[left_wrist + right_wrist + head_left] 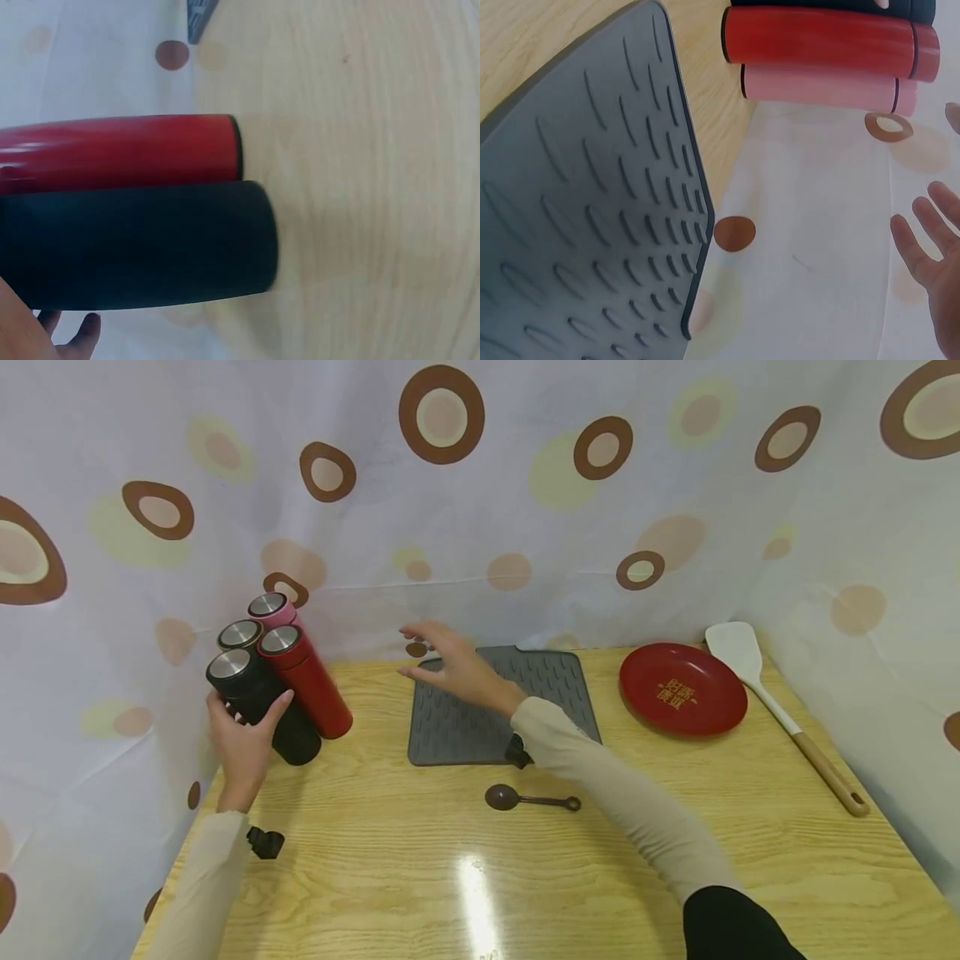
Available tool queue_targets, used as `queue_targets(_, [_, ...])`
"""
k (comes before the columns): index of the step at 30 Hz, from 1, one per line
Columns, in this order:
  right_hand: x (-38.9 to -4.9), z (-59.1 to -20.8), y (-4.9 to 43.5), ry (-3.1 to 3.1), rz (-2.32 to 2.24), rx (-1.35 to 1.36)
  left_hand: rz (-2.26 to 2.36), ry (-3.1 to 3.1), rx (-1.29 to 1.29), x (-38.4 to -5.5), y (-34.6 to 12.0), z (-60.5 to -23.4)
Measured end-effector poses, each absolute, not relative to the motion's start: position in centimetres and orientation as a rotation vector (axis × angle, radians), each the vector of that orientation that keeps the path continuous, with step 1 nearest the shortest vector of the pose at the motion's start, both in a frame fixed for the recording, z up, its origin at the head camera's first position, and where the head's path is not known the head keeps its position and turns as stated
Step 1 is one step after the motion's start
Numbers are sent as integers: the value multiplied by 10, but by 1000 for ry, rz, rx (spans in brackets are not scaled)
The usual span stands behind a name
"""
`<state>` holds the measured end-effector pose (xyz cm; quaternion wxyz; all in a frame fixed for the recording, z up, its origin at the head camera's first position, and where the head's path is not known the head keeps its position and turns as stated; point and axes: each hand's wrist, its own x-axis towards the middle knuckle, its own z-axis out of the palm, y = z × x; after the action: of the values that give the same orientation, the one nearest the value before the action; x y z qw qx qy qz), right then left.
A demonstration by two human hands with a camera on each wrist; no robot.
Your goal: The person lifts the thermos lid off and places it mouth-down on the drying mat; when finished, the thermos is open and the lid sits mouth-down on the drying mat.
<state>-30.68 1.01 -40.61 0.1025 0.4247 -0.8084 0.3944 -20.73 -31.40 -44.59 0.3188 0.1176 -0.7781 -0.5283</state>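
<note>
At the table's left, my left hand (243, 743) grips the front black thermos (296, 735), thumb on its right side. In the left wrist view this black thermos (142, 244) lies alongside a red one (150, 154). The red thermos (318, 693) stands beside it, with a pink thermos (283, 610) and another dark thermos (242, 633) behind, mostly hidden. Above the grey ridged mat (450, 739), my right hand (457, 668) reaches leftward with nothing in it, thumb and fingers spread apart. The right wrist view shows its fingers (911, 251) apart from the thermoses.
A dark brown spoon (502, 797) lies in front of the mat. To the right sit a red plate (712, 714) with gold lettering and a white spatula (738, 652) with a wooden handle. A patterned curtain (510, 527) closes off the back and sides.
</note>
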Motion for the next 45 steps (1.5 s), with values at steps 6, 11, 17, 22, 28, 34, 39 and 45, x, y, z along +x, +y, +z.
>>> queue_targets(6, [-303, -407, -2, -2430, 1194, 1293, -1407, -1983, 270, -208, -310, -454])
queue_targets(11, [-299, -405, -12, -2447, 1193, 1322, -1342, -1947, 174, -203, -302, -457])
queue_targets(17, [-295, -401, -18, -2447, 1240, 1330, -1288, -1912, -9, -186, -275, -439])
queue_targets(22, [-291, -398, -24, -2422, 1282, 1374, -1220, -1978, -33, -188, -273, -444])
queue_targets(28, [-286, -396, -29, -2402, 1280, 1385, -1129, -2019, -138, -195, -274, -458])
queue_targets(34, [-282, -390, -30, -2369, 1299, 1386, -1051, -2112, -232, -193, -260, -455])
queue_targets(39, [-278, -385, -26, -2389, 1311, 1359, -980, -2195, -298, -195, -246, -450])
queue_targets(45, [-270, -377, -15, -2487, 1281, 1302, -779, -2257, -403, -200, -228, -442])
